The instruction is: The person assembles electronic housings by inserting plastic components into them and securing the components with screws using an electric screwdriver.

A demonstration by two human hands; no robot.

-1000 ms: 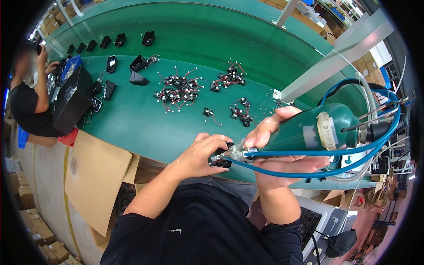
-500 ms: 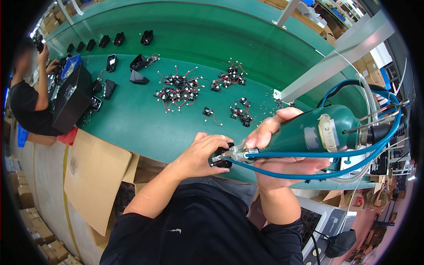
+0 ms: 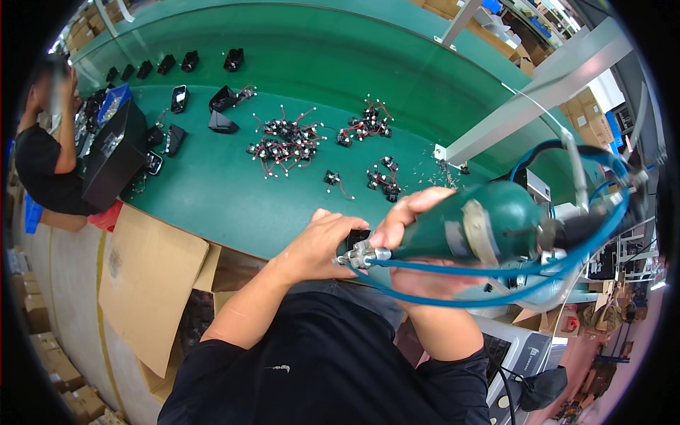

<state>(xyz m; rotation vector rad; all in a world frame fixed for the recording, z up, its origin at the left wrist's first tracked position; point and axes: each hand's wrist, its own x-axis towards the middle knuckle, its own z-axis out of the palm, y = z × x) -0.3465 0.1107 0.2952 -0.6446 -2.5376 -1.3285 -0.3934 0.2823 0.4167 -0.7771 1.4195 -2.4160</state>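
Near the table's front edge, my left hand (image 3: 316, 244) is closed around a small black plastic part (image 3: 356, 238). My right hand (image 3: 405, 214) grips a green cylindrical power screwdriver (image 3: 464, 223), which lies slanted with its rear end to the right. Its metal head (image 3: 360, 255) sits at the black part, right by my left fingertips, and partly covers it. I cannot tell whether the tip touches it. A blue hose (image 3: 467, 270) loops back from that head. Beyond my hands lie black components with red wires (image 3: 287, 142), in one large heap and smaller groups.
Black housings (image 3: 224, 123) lie at the far left, with more along the back ledge. A grey post (image 3: 510, 117) rises on the right beside scattered small bits. An open cardboard box (image 3: 152, 276) stands at front left. A co-worker (image 3: 53, 156) is at the left end.
The screwdriver and my right hand have shifted left, and its head now covers more of the black part. The hoses swung along. The co-worker's raised hand has moved slightly.
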